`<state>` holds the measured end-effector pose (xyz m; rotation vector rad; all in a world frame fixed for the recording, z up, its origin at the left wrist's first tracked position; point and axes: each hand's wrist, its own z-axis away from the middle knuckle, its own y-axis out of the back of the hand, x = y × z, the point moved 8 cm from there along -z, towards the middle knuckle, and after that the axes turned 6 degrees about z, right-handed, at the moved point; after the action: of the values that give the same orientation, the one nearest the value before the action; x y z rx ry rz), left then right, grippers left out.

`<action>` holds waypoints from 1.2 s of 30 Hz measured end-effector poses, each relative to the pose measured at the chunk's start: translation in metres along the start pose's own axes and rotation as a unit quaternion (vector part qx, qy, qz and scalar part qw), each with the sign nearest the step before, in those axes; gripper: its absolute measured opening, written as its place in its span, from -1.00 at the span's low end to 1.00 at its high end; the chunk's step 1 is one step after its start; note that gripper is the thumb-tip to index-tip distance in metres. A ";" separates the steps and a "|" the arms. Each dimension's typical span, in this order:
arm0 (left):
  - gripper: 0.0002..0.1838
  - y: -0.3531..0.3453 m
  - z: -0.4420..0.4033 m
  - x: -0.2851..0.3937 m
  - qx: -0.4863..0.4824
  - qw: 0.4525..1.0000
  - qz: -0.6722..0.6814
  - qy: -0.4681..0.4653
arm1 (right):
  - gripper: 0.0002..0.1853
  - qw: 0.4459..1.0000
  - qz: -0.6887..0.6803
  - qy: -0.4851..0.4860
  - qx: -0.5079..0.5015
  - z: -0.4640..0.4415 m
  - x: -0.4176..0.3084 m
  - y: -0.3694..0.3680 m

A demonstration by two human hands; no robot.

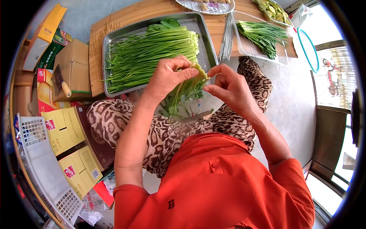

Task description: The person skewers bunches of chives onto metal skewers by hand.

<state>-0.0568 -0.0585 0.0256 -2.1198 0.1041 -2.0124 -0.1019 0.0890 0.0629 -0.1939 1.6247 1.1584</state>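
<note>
My left hand (pixel 173 76) is closed around the pale stem ends of a bunch of garlic chives (pixel 182 95), whose green leaves hang down above my lap. Close to its right, my right hand (pixel 231 88) has thumb and forefinger pinched together at the stem ends. Whatever thin thing lies in that pinch is too small to make out. Just beyond my hands, a metal tray (pixel 207 40) holds a thick layer of long garlic chives (pixel 148 57), stem ends to the right. Below the held bunch lies a knife (pixel 194 117), partly hidden.
Metal skewers (pixel 227 36) lie beside a clear tray (pixel 244 47) of chives. Bamboo skewers (pixel 103 49) line the wooden table's (pixel 143 10) left side. Another knife (pixel 62 82) rests by a cardboard box (pixel 74 63). A white plastic basket (pixel 47 164) and yellow boxes (pixel 63 129) stand left.
</note>
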 end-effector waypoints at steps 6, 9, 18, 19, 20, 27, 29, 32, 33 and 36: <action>-0.82 -0.006 -0.001 -0.001 -0.014 1.000 0.006 -0.021 | -0.75 0.993 0.100 0.046 0.042 -0.005 -0.007 -0.002; -0.80 -0.001 -0.002 -0.003 -0.010 0.999 0.008 -0.043 | -0.76 0.993 0.101 0.048 0.047 -0.004 -0.009 -0.001; -0.84 -0.008 -0.001 -0.001 -0.033 0.999 0.000 -0.042 | -0.79 0.987 0.124 0.081 0.068 -0.002 -0.015 -0.002; -0.84 -0.009 0.000 0.001 -0.033 0.999 0.000 -0.042 | -0.80 0.988 0.126 0.073 0.061 -0.002 -0.015 -0.003; -0.83 -0.009 0.000 0.001 -0.029 0.999 0.008 -0.023 | -0.80 0.988 0.125 0.073 0.061 -0.002 -0.016 -0.002; -0.72 -0.009 0.000 -0.002 -0.043 0.998 0.031 -0.017 | -0.80 0.999 0.038 0.015 0.032 0.001 -0.003 -0.002; -0.66 -0.005 -0.001 -0.003 -0.033 0.998 0.060 -0.014 | -0.80 1.000 -0.007 -0.017 0.025 0.002 0.004 -0.001; -0.58 0.008 -0.004 -0.002 -0.017 0.993 0.117 -0.009 | -0.77 0.989 -0.127 -0.077 0.010 0.004 0.021 -0.002; -0.56 0.011 -0.005 -0.002 -0.012 0.989 0.144 -0.007 | -0.77 0.989 -0.128 -0.076 0.010 0.005 0.023 -0.001; -0.56 0.013 -0.005 -0.009 0.012 0.993 0.117 -0.027 | -0.78 0.984 -0.156 -0.081 0.018 0.007 0.028 0.001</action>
<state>-0.0613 -0.0699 0.0146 -2.0386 0.3046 -1.8135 -0.1098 0.1066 0.0409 -0.3115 1.4116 0.8808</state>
